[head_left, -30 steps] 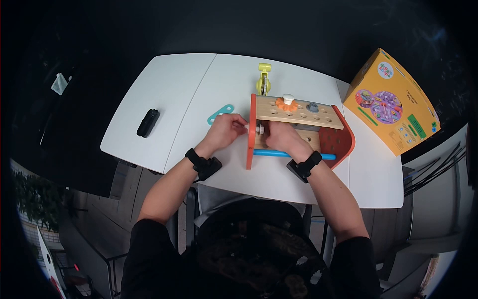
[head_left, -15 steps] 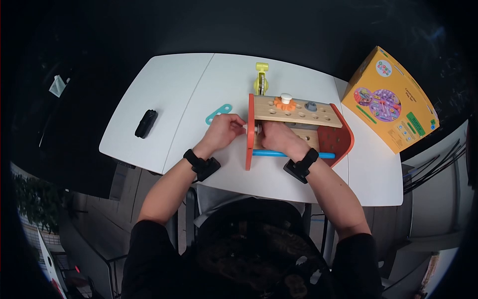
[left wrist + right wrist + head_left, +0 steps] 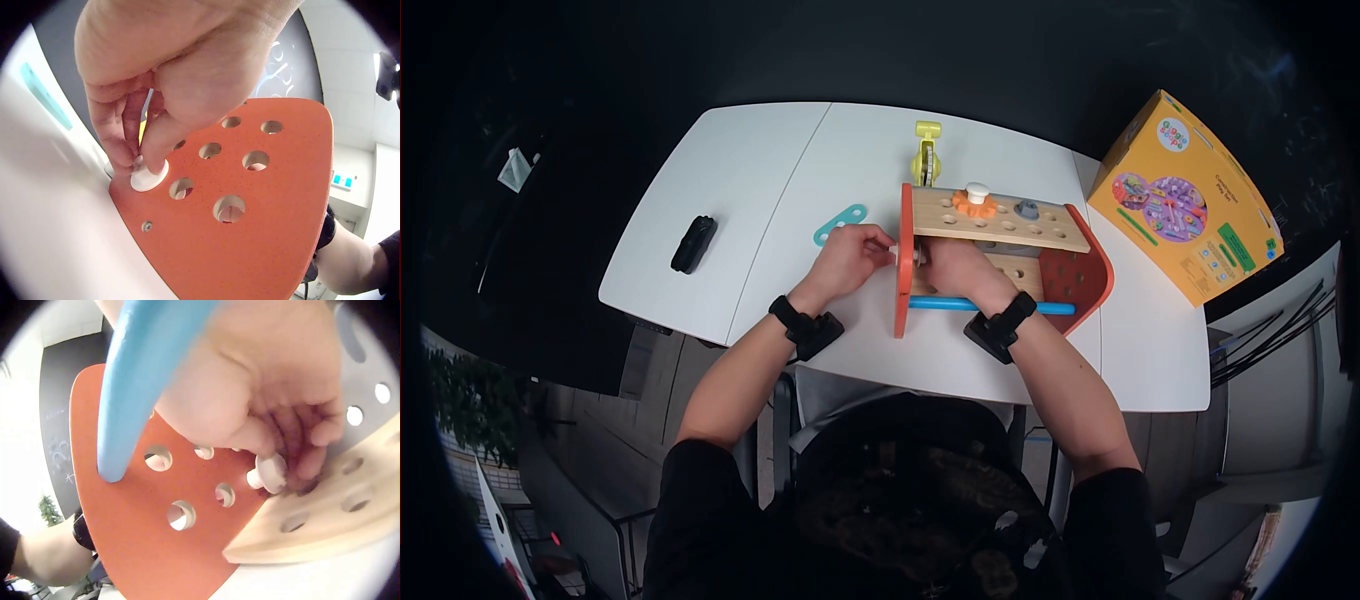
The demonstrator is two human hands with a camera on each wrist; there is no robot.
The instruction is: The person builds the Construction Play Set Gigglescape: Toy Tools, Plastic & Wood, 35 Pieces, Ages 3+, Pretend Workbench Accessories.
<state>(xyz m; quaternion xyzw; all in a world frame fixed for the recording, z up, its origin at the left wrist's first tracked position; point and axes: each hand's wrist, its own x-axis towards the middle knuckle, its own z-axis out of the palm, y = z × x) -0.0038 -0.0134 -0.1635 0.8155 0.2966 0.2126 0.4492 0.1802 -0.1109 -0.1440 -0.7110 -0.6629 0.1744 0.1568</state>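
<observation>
My left hand (image 3: 848, 262) is on the outer side of the toy workbench's orange side panel (image 3: 262, 206). Its thumb and fingertips pinch a white round-headed plastic bolt (image 3: 150, 179) low against that panel. Inside the workbench, my right hand (image 3: 960, 270) reaches under the wooden top (image 3: 1000, 228). Thumb and fingers there hold a white round piece with a short stub (image 3: 271, 474), near the panel's inner face and just over the lower wooden shelf (image 3: 325, 519). Part of this piece is hidden behind the fingers.
A blue rod (image 3: 990, 305) crosses the workbench front, below my right hand. On top sit an orange gear with a white knob (image 3: 975, 200) and a grey nut (image 3: 1027, 209). Around it are a teal strip (image 3: 840, 225), yellow-green toy (image 3: 926, 155), black case (image 3: 694, 245) and yellow box (image 3: 1190, 210).
Both hands stay at the same side panel with only small finger shifts. The right hand has moved slightly left, closer to the panel. The view has shifted a little.
</observation>
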